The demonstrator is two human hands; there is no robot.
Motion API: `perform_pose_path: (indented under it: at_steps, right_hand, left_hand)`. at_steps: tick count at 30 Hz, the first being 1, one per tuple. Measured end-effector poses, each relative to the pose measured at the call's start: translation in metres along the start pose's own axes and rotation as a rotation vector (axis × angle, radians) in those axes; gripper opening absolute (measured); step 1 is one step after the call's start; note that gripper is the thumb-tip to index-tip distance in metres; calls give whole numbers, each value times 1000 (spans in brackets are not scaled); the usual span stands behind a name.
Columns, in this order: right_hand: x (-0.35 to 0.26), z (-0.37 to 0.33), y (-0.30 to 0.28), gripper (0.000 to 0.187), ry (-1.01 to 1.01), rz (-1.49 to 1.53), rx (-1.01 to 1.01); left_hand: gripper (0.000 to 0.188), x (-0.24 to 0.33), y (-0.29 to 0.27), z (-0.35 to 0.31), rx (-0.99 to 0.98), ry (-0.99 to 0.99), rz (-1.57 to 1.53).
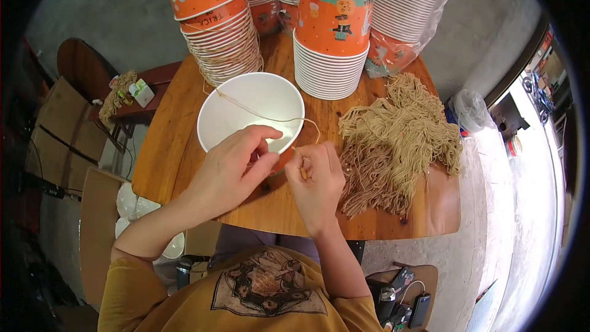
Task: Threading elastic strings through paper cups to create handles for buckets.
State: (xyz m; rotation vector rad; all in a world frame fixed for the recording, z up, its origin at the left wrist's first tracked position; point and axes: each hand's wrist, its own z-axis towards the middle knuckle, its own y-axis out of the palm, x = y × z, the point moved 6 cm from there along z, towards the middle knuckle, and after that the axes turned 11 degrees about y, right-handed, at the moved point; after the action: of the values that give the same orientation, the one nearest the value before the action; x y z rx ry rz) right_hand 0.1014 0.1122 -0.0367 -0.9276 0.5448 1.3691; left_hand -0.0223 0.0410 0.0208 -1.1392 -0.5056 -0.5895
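An empty-looking white-lined paper bucket (218, 107) with an orange outside stands tilted toward me on the table. A thin tan string (249, 110) crosses its mouth from the far rim and loops over the right side to my right hand (316, 175). That hand is closed on the string beside the near right rim, and a small tan bit shows between its fingers. My left hand (236, 163) grips the near rim, thumb outside and index finger over the opening; its other fingers are partly hidden. Right of my hands lies a heap of loose tan and brown strings (399, 141).
Upside-down orange bucket stacks stand behind: one at the left (221, 49) with strings hanging on it, one in the middle (332, 64), and plastic-wrapped ones (405, 6). The wooden table (178, 166) has a curved edge. Right below, a stool (424, 276) holds a phone and cables.
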Motion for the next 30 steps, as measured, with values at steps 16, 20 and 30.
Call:
perform_pose_path:
  at_steps: [16, 20, 30]
  right_hand:
    - [19, 1, -7, 14, 433, 272, -159]
    - [1, 14, -8, 14, 367, 350, -227]
    - [-9, 13, 19, 10, 476, 292, -528]
  left_hand:
    - [11, -8, -4, 29, -182, 112, 57]
    - [5, 1, -10, 22, -104, 246, 99]
    - [13, -19, -20, 10, 7, 119, -214]
